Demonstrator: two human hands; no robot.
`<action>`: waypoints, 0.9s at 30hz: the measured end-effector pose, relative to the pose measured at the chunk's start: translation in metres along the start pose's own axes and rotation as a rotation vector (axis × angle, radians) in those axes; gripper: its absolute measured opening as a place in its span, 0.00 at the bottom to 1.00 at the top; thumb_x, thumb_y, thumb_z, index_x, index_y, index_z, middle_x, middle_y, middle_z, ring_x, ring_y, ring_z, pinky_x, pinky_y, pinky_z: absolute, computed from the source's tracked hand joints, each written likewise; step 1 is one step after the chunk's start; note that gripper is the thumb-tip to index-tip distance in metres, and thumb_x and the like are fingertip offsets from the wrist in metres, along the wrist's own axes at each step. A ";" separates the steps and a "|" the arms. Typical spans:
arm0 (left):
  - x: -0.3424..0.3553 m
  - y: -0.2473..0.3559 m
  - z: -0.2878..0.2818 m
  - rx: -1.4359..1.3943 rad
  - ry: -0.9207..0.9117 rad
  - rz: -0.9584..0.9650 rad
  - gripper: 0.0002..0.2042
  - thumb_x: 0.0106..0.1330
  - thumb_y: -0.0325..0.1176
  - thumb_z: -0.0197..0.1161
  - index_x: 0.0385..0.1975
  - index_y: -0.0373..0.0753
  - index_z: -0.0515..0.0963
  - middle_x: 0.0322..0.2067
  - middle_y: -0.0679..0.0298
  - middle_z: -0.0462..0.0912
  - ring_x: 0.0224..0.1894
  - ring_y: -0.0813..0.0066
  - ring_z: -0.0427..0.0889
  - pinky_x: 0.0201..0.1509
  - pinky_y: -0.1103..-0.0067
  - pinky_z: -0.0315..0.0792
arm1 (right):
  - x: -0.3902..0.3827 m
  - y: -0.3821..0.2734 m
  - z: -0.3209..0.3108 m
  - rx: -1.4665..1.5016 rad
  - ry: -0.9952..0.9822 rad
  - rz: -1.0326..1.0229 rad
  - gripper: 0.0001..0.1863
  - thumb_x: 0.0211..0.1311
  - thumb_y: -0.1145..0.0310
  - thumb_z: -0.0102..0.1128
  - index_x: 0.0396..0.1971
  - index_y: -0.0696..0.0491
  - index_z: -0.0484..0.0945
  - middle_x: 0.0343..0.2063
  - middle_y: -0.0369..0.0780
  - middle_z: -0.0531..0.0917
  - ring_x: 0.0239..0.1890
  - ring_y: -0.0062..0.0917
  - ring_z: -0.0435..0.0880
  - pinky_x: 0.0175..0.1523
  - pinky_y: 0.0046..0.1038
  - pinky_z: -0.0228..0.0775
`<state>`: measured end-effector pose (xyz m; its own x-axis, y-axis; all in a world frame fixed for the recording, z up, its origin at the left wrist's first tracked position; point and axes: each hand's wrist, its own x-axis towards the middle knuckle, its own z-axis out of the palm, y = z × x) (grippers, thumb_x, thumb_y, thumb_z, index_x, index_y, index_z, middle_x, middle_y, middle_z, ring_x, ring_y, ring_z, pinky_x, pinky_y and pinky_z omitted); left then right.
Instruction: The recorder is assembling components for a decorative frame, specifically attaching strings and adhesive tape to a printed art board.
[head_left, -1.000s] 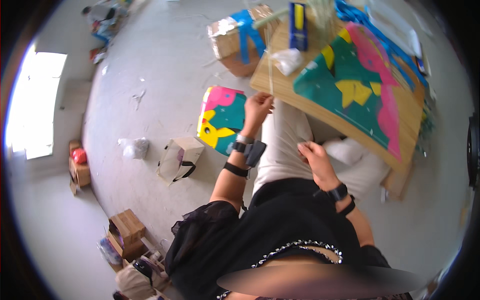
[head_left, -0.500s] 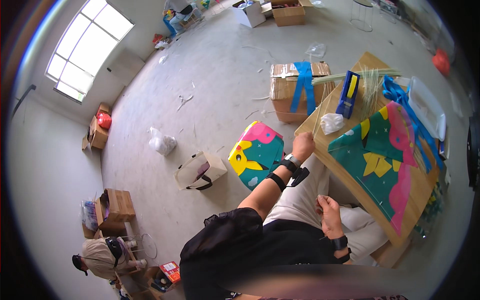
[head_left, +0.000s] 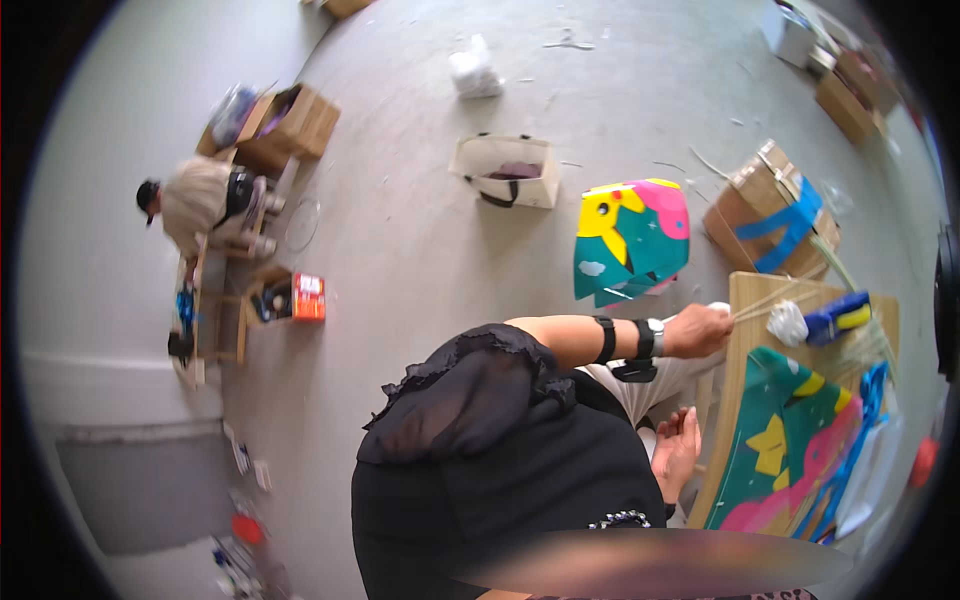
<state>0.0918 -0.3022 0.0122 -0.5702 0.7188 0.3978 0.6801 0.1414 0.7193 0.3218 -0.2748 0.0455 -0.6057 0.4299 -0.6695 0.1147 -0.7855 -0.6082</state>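
Note:
My left hand (head_left: 700, 330) is closed on thin pale sticks (head_left: 760, 300) at the near edge of a wooden board table (head_left: 737, 335). My right hand (head_left: 676, 450) is lower, beside the table, its fingers loosely bent and apart, with nothing visible in them. On the table lie a teal, pink and yellow cartoon sheet (head_left: 741, 470), a crumpled white wad (head_left: 787, 324), a blue-and-yellow tool (head_left: 840, 318) and blue strips (head_left: 870, 395). Another folded cartoon piece (head_left: 630, 240) is on the floor beyond my hands.
A taped cardboard box (head_left: 745, 205), cream bag (head_left: 520, 185) and white plastic bundle (head_left: 477, 72) stand on the floor. At left a co-worker (head_left: 200, 200) bends at a wooden frame near cardboard boxes (head_left: 300, 130). More boxes (head_left: 845, 105) are at upper right.
The view has swung left, moving the table lower right and the co-worker higher. My left hand still grips the sticks. My right hand's fingers look more spread than before.

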 end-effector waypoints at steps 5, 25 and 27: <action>-0.076 -0.012 -0.033 0.066 -0.203 0.015 0.13 0.69 0.39 0.61 0.27 0.37 0.72 0.25 0.54 0.78 0.31 0.48 0.82 0.33 0.59 0.76 | 0.002 -0.004 0.004 -0.018 -0.066 0.027 0.09 0.73 0.61 0.64 0.45 0.50 0.79 0.40 0.29 0.83 0.42 0.15 0.78 0.49 0.24 0.68; -0.070 -0.040 -0.018 -0.051 -0.355 0.108 0.11 0.66 0.40 0.64 0.30 0.40 0.74 0.30 0.57 0.77 0.36 0.54 0.82 0.40 0.63 0.75 | 0.014 -0.013 0.008 -0.022 -0.043 0.127 0.11 0.72 0.64 0.65 0.48 0.52 0.78 0.42 0.31 0.83 0.42 0.16 0.79 0.49 0.24 0.69; -0.070 -0.040 -0.017 -0.056 -0.360 0.111 0.11 0.66 0.40 0.64 0.29 0.40 0.74 0.30 0.57 0.77 0.36 0.53 0.81 0.40 0.63 0.75 | 0.014 -0.012 0.008 -0.025 -0.046 0.120 0.11 0.72 0.64 0.65 0.48 0.52 0.78 0.42 0.31 0.83 0.43 0.16 0.79 0.49 0.25 0.69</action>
<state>0.0967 -0.3696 -0.0345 -0.2893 0.9222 0.2567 0.6967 0.0189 0.7171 0.3060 -0.2625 0.0471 -0.6220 0.3124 -0.7180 0.2075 -0.8184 -0.5358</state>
